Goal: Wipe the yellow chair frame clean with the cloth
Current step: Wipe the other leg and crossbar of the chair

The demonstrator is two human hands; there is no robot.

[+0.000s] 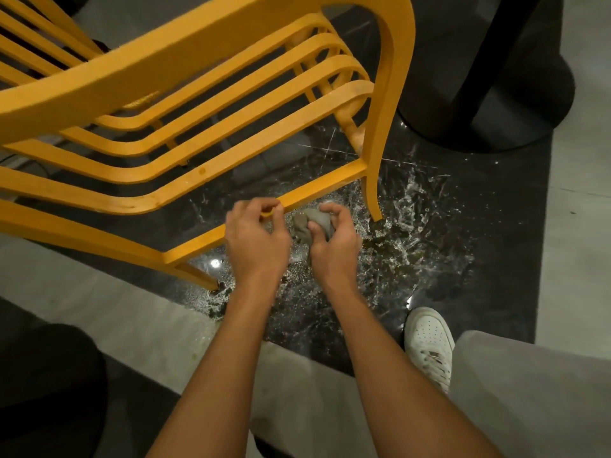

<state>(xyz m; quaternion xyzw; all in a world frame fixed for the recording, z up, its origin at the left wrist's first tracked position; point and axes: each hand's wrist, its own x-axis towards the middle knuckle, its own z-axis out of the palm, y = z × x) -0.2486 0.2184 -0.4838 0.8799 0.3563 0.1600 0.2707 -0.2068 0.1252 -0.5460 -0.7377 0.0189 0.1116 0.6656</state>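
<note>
A yellow slatted chair (205,104) fills the upper left of the head view, standing on wet dark floor. Its low crossbar (324,188) runs diagonally just above my hands. My left hand (256,238) reaches up to that bar, thumb and fingertips pinching its lower edge. My right hand (334,244) grips a crumpled grey cloth (312,223), bunched in the fingers just below the bar and right beside the left hand. Whether the cloth touches the bar I cannot tell.
Water is splashed over the dark marble floor (413,233) around the chair leg (375,200). A black round pedestal base (489,104) stands at the upper right. My white shoe (428,342) and grey trouser legs are at the bottom.
</note>
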